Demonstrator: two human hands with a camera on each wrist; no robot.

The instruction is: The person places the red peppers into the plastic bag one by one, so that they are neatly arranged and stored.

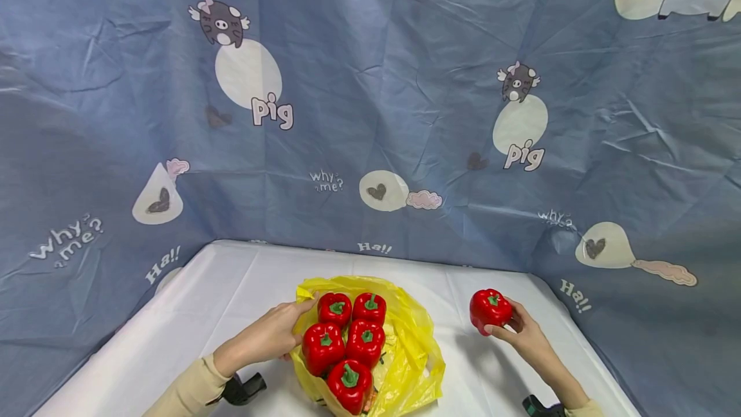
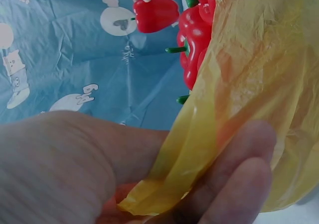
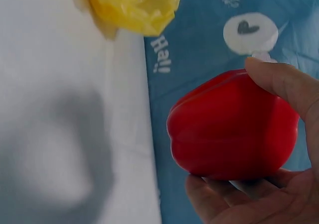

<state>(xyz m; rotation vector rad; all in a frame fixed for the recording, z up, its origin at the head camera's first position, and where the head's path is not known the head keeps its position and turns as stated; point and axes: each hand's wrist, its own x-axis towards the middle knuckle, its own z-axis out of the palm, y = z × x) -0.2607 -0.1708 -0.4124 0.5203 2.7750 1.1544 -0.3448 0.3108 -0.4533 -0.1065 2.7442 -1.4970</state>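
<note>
A yellow plastic bag (image 1: 412, 346) lies spread on the white table with several red bell peppers (image 1: 366, 341) grouped in it, green stems up. My left hand (image 1: 272, 332) pinches the bag's left rim; in the left wrist view the yellow film (image 2: 187, 149) runs between thumb and fingers. Off to the right, my right hand (image 1: 529, 340) holds another red bell pepper (image 1: 489, 309) above the table. The right wrist view shows that pepper (image 3: 234, 129) gripped between the thumb on top and the fingers underneath.
The white tablecloth (image 1: 231, 282) covers the table. Behind it and at both sides hangs a blue curtain (image 1: 347, 134) printed with pigs and words. Dark wrist devices (image 1: 243, 390) sit at both cuffs. A shadow falls on the cloth below the right hand.
</note>
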